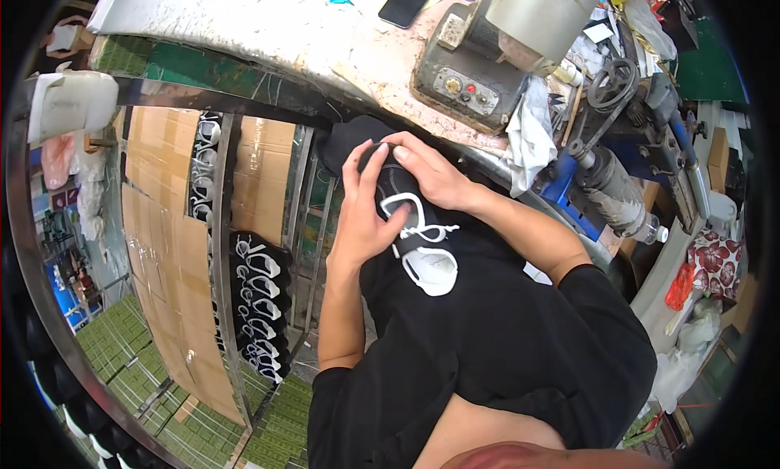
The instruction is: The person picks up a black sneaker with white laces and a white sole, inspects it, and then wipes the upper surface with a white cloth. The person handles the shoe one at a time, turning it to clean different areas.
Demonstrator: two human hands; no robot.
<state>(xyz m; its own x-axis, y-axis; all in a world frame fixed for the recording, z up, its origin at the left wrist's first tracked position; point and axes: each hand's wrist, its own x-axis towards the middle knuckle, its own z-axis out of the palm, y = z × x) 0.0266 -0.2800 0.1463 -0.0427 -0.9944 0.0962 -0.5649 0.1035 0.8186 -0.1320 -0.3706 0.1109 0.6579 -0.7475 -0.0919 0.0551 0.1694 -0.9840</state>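
A black shoe upper (396, 179) with white trim, a white lace and a pale heel opening rests at my lap, its toe pointing away from me. My left hand (361, 205) is wrapped along its left side, fingertips on the toe and thumb by the white tongue area. From the other side, my right hand (429, 173) grips the toe, its fingers bent over the front edge close to the left fingertips. Both hands press on the same shoe. Its underside is hidden from view.
At my left, a metal rack (227, 282) holds cardboard sheets (166, 266) and rows of black-and-white shoes (260, 306). The worktable (325, 43) ahead carries a phone (409, 4) and a grey machine (463, 87). A white cloth (532, 132) hangs at its edge; a dirty roller (609, 189) lies right.
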